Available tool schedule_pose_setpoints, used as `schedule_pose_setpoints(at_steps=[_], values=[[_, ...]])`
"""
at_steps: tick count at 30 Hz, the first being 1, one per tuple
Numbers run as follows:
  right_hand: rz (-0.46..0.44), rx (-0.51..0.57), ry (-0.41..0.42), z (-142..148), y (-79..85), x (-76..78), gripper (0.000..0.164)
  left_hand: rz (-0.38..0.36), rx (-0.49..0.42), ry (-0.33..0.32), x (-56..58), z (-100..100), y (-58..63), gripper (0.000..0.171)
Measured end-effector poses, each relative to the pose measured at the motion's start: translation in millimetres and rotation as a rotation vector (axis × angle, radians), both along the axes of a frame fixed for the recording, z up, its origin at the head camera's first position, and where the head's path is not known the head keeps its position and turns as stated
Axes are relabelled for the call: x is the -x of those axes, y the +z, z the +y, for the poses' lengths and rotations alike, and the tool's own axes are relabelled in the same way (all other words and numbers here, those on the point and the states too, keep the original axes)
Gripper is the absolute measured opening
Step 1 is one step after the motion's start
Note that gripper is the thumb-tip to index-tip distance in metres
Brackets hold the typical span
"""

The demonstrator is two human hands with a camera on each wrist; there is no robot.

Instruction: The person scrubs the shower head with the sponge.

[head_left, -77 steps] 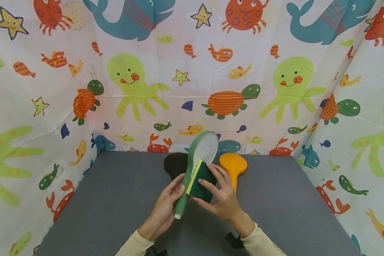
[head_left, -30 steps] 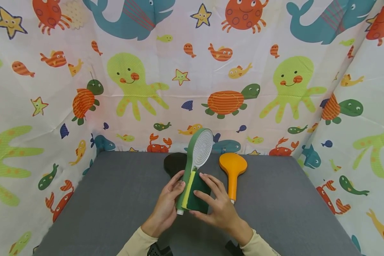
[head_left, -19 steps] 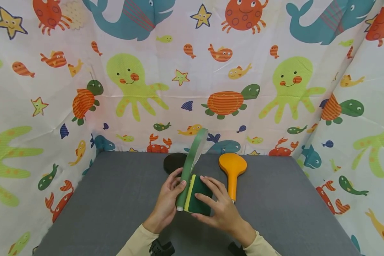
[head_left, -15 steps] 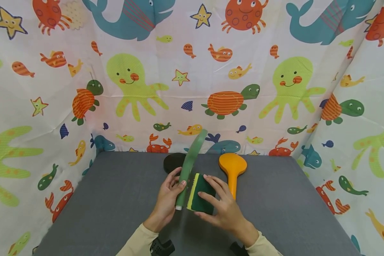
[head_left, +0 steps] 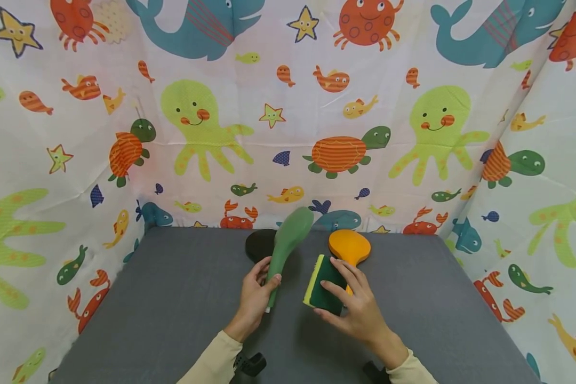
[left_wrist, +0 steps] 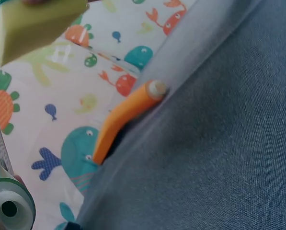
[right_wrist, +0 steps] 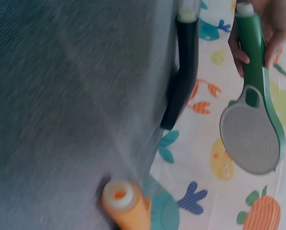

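Observation:
My left hand (head_left: 253,298) grips the handle of a green shower head (head_left: 290,234), raised over the table with its smooth back toward the head camera. Its pale grey spray face (right_wrist: 250,136) shows in the right wrist view, and the hollow white handle end (left_wrist: 11,208) in the left wrist view. To the right, my right hand (head_left: 362,312) holds a sponge (head_left: 327,285) between thumb and fingers, dark green scouring side toward me and yellow foam side facing left. A gap separates sponge and shower head.
An orange shower head (head_left: 349,245) lies at the back of the grey table (head_left: 182,309), partly behind the sponge. A black shower head (head_left: 259,244) lies left of it, mostly covered by the green one. Behind hangs a sea-animal curtain (head_left: 278,53).
Earlier the sponge rubbed along the green shower head's spray face and handle. Now it has moved off to the right, and the shower head has turned its back to the head camera.

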State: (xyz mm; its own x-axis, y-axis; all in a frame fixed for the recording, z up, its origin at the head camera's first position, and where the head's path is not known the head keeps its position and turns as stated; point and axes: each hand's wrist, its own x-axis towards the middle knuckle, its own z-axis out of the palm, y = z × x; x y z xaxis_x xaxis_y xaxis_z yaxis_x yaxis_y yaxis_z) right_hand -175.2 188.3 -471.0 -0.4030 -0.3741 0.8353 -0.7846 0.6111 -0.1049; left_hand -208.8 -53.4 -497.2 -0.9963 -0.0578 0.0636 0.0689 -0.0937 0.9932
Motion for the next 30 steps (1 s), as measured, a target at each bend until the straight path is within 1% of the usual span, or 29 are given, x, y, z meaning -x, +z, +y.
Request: schedule_pose_setpoints(at_steps=[3, 6, 10, 15, 19, 22, 30], values=[[-0.014, 0.002, -0.038, 9.8, -2.5, 1.1, 0.052, -0.012, 0.048, 0.017, 3.4, 2.1, -4.7, 0.055], [-0.009, 0.013, -0.062, 18.5, -4.1, 2.5, 0.054, -0.020, 0.088, 0.018, 6.7, 5.1, -8.6, 0.057], [-0.008, 0.021, -0.092, 29.0, -5.9, 3.2, 0.055, -0.031, 0.094, 0.010, 10.1, 11.2, -12.1, 0.060], [-0.030, 0.015, -0.127, 39.3, -8.7, 3.1, 0.055, -0.029, 0.097, 0.011, 15.3, 19.6, -17.0, 0.064], [-0.039, 0.017, -0.151, 45.8, -11.0, 3.0, 0.055, -0.032, 0.123, 0.008, 19.8, 27.5, -20.9, 0.065], [-0.047, 0.024, -0.159, 49.1, -12.0, 3.7, 0.055, -0.036, 0.156, 0.016, 23.2, 33.5, -24.2, 0.066], [-0.054, 0.019, -0.182, 54.4, -13.6, 5.0, 0.056, -0.055, 0.172, 0.034, 33.8, 51.0, -31.6, 0.069]])
